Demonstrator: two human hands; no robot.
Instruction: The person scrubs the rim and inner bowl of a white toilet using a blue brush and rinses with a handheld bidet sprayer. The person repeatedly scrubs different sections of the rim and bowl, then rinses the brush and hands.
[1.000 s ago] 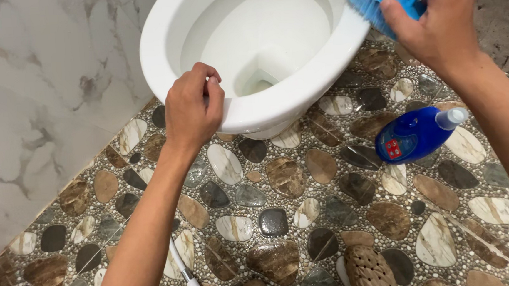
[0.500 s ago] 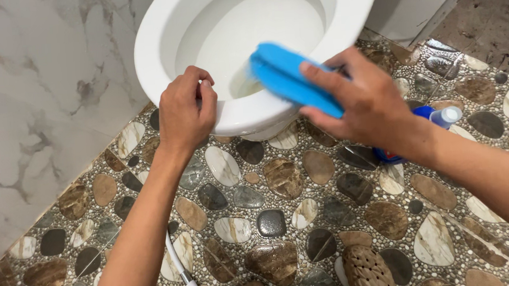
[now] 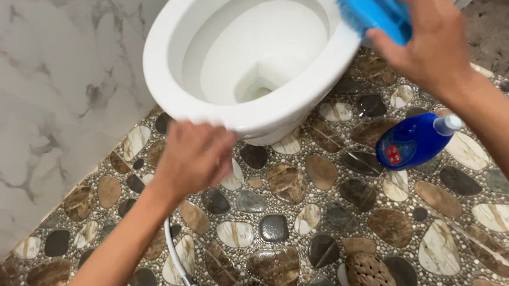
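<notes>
A white toilet bowl point(image 3: 174, 77) fills the top of the head view. My right hand point(image 3: 431, 44) grips a blue scrub brush point(image 3: 370, 6) with its bristles against the bowl's right rim. My left hand point(image 3: 193, 155) is blurred, just below the bowl's front rim and off it; whether its fingers are apart or closed does not show. A blue bottle point(image 3: 413, 140) with a pale cap lies on its side on the floor under my right forearm.
The floor point(image 3: 282, 218) is tiled in brown, grey and white pebble shapes. A marble-look wall point(image 3: 40, 103) runs along the left. A white hose point(image 3: 179, 265) lies by my left arm. A brown perforated object point(image 3: 368, 274) sits at the bottom edge.
My right hand swung the brush from the bowl's front rim back up to the right rim. My left hand came off the front rim and dropped toward the floor.
</notes>
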